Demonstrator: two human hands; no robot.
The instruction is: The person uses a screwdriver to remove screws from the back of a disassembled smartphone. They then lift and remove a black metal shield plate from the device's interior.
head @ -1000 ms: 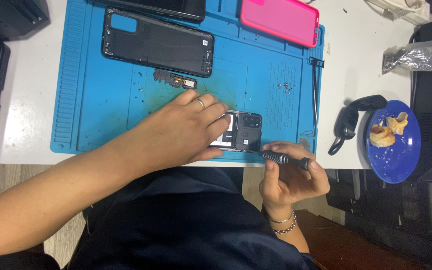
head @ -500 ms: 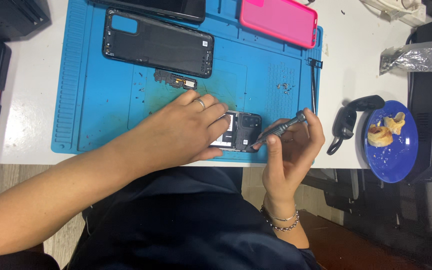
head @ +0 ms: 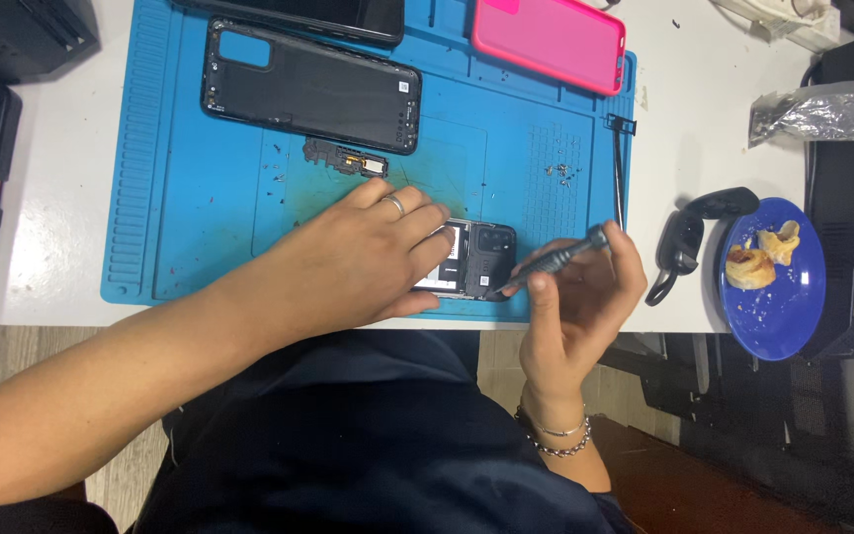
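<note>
An opened phone (head: 478,259) lies near the front edge of the blue work mat (head: 200,198), its insides facing up. My left hand (head: 358,259) lies flat over most of it and presses it down. My right hand (head: 585,297) grips a dark screwdriver (head: 554,259), tilted, with its tip on the phone's lower right corner. On the mat behind my left hand lie a black back cover (head: 313,87) and a small black internal part (head: 345,159).
A pink phone case (head: 550,38) and a second dark phone (head: 328,14) sit at the mat's far edge. Tiny screws (head: 557,171) and tweezers (head: 618,173) lie on the mat's right side. A black earpiece-like object (head: 689,237) and a blue plate with food (head: 778,282) stand to the right.
My right hand has come up from below the table edge and swung the screwdriver so its tip meets the phone's corner. My left hand has stayed on the phone.
</note>
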